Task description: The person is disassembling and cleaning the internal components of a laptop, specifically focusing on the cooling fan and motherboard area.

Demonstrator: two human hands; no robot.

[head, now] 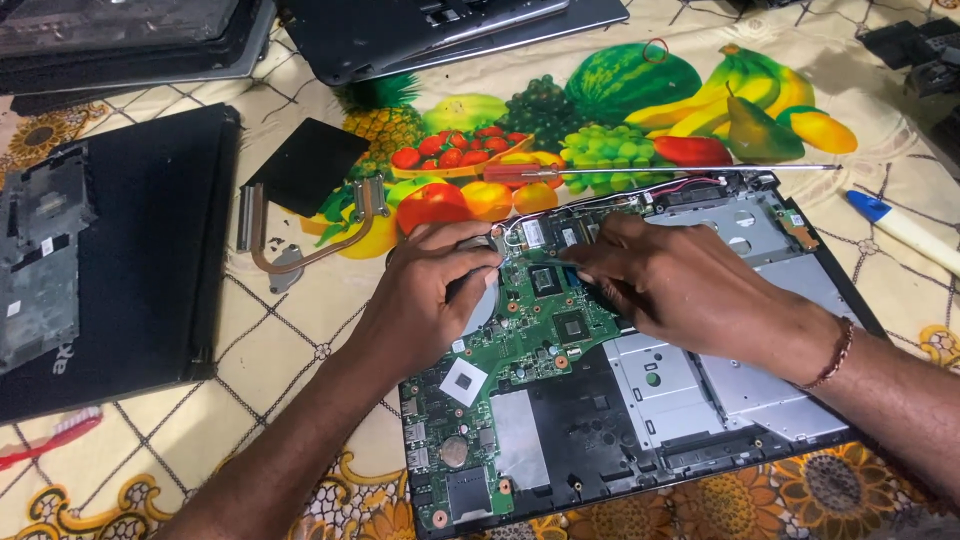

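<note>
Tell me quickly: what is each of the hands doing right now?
Left hand: curled on the cooling fan at the motherboard edge.
Right hand: fingertips pressed on the motherboard; any grip cannot be told.

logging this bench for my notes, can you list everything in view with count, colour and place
opened laptop: 1, black and silver shell, centre right
circuit board: 1, green, inside the opened laptop
copper pipe part: 1, copper and grey, left of the opened laptop
black pad: 1, black square, above the copper pipe part
screwdriver: 1, red handle, long metal shaft, above the opened laptop
closed laptops: about 3, black, left side and top edge
pen: 1, white with blue cap, right edge
toothbrush: 1, red, lower left
tablecloth: 1, cream with fruit print, under everything
left hand: 1, on the board's upper left edge
right hand: 1, fingertips on the board
</note>
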